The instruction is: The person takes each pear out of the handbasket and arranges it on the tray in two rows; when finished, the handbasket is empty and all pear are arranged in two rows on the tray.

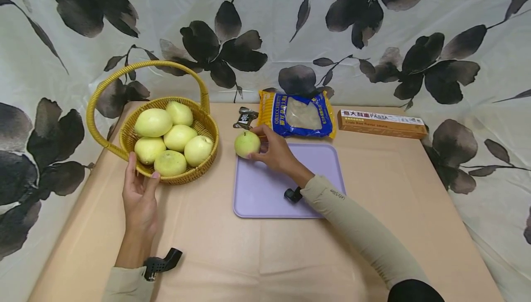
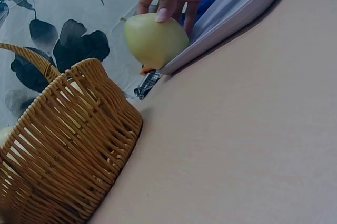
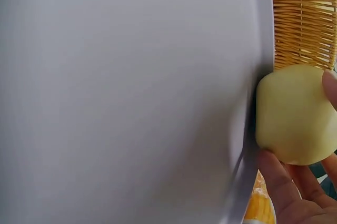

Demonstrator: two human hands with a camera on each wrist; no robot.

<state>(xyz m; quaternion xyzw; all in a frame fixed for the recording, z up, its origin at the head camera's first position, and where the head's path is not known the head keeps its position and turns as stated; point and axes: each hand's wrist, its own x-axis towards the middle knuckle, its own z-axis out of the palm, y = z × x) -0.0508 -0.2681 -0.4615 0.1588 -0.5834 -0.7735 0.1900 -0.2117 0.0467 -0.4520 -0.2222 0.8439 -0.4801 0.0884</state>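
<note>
Over the far-left corner of the lilac tray, my right hand grips a yellow-green pear between thumb and fingers. In the right wrist view the pear overlaps the tray's rim; whether it touches is unclear. My left hand is at the near-left side of a yellow wicker basket, its fingers fairly straight against the wall and its thumb near the front. Several similar pears fill that basket. The left wrist view shows the basket's side but not my left hand.
Behind the tray lies a blue-and-yellow pasta bag, with a small black wrapped packet to its left. A long brown pasta box sits at the back right. The basket's tall handle arches up at its left.
</note>
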